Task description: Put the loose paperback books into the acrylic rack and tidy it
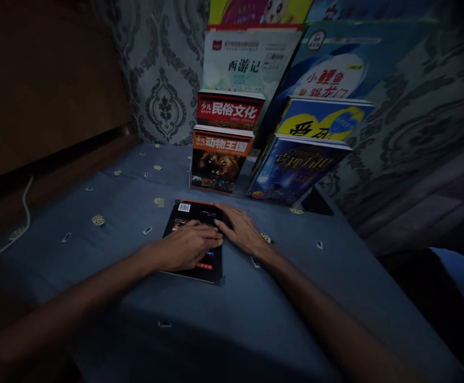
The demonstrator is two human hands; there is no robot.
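A black book (194, 271) lies flat on the blue patterned cloth, its back cover up, with a white barcode near the far left corner. My left hand (187, 244) rests across the middle of the cover, fingers stretched out to the right. At the book's right edge is my right hand (239, 229), its fingers extended along the far right corner and its thumb reaching over the cover. Neither hand is wrapped round the book. Part of the cover's pictures is hidden beneath the left hand.
Behind the black book stand an orange-topped book with a lion (218, 162), a red-topped book (232, 109) and a dark blue book (295, 170). Taller books (251, 58) rise behind these. A white cable (25, 205) runs along the left, near a brown wooden panel (44, 80).
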